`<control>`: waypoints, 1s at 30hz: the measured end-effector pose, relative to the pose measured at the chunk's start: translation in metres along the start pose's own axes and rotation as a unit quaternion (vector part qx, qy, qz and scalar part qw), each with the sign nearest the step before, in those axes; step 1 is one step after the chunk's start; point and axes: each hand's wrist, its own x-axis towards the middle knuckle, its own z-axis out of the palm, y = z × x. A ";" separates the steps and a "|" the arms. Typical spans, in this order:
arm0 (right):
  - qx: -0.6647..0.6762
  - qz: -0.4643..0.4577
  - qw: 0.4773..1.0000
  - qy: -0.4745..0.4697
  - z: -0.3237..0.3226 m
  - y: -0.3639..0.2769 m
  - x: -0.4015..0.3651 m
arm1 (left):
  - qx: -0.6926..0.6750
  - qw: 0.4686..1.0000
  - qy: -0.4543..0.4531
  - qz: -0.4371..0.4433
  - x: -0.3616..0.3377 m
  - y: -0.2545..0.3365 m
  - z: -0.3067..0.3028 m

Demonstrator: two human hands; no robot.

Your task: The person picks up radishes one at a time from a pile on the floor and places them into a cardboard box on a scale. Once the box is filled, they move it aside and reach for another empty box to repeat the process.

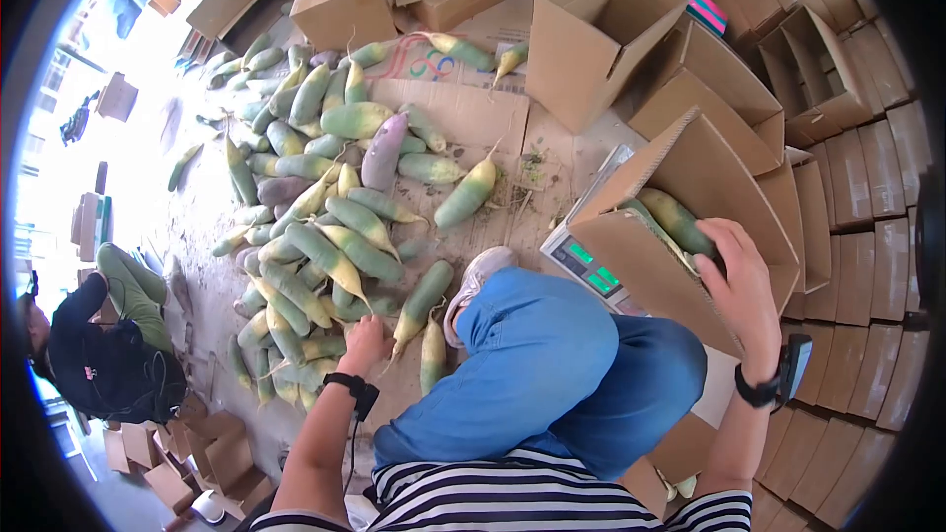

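At right of frame, the right hand (732, 271) curls against a green radish (675, 221) inside the open carton (690, 227); lower centre, the left hand (367, 343), grip indeterminable, touches the radish pile (325, 251).

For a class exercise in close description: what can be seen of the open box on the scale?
The box is brown, apparently corrugated cardboard, with its top open. It sits on the scale, beside a lit green display. A green-and-yellow radish shows inside; the right hand reaches in, fingers at it. The base is hidden.
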 end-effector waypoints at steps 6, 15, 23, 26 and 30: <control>0.119 -0.149 0.979 -0.069 0.004 -0.100 0.024 | -0.106 0.993 -0.051 0.007 0.028 0.002 0.035; 0.098 -0.157 0.981 -0.057 0.077 -0.088 0.042 | -0.136 0.982 0.129 0.011 0.072 0.045 0.049; 0.023 -0.144 0.989 0.020 0.088 -0.094 0.043 | -0.084 0.991 -0.083 -0.060 0.109 0.055 0.049; 0.045 -0.123 0.990 -0.047 0.087 -0.093 0.044 | -0.064 0.995 -0.042 -0.061 0.106 0.063 0.051; 0.066 -0.095 0.991 -0.062 0.092 -0.090 0.041 | -0.092 0.996 0.020 -0.008 0.094 0.063 0.032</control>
